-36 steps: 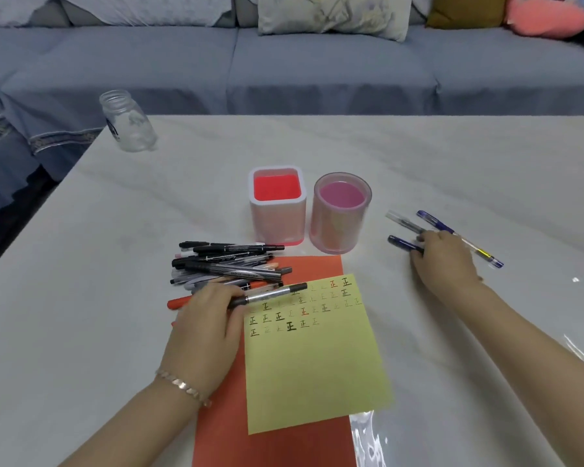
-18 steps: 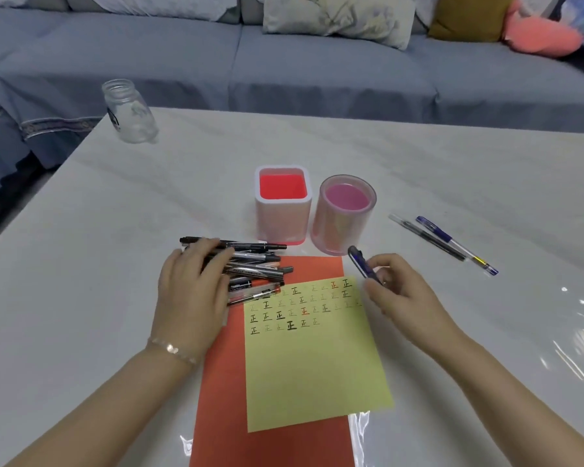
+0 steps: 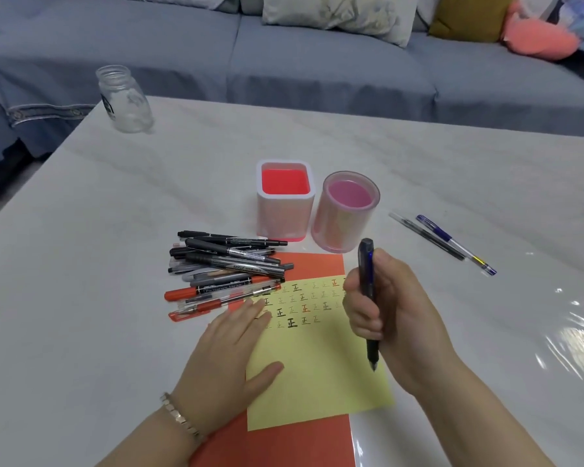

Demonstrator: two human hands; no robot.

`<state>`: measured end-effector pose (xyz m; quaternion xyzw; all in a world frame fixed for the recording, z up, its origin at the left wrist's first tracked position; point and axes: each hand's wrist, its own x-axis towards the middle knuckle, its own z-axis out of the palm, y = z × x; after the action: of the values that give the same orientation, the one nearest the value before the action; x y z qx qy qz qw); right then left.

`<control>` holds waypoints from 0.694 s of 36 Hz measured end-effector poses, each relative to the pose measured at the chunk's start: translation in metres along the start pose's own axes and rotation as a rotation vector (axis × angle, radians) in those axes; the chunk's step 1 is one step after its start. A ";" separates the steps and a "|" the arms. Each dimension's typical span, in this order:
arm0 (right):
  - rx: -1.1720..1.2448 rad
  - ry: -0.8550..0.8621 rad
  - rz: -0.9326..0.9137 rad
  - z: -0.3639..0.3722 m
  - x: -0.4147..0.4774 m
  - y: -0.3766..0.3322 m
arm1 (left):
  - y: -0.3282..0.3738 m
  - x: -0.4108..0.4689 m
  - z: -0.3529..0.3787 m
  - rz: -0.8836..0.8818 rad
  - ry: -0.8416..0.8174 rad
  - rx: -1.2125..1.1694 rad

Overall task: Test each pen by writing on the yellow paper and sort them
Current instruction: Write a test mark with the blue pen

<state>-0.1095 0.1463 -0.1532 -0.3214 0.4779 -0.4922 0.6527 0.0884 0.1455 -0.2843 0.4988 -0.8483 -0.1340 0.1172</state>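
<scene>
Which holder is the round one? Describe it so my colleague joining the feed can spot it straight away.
On the marble table, look just beyond the far edge of the orange sheet, where two pink holders stand side by side. The round holder is the right one: a translucent pink cylinder, while its neighbour, the square holder, has a white rim and red inside.

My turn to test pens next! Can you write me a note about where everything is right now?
Right hand: grips a blue pen, tip down above the yellow paper, not yet writing.
Left hand: open, flat on the paper's left edge.
Pen pile waits left of the paper. Two pens lie at right. Both cups look empty.
Done: rows of test marks. Left: test this pen, then the pile, and sort.
</scene>
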 end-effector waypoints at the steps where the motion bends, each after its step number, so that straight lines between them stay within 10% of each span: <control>1: -0.011 0.007 0.008 0.000 0.000 0.000 | 0.000 0.000 0.000 0.001 0.002 -0.010; 25: -0.010 0.153 -0.012 -0.020 0.004 0.005 | 0.003 0.001 0.000 -0.010 0.050 -0.008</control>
<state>-0.1267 0.1455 -0.1658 -0.2888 0.5270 -0.5169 0.6096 0.0854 0.1461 -0.2829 0.5055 -0.8422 -0.1253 0.1395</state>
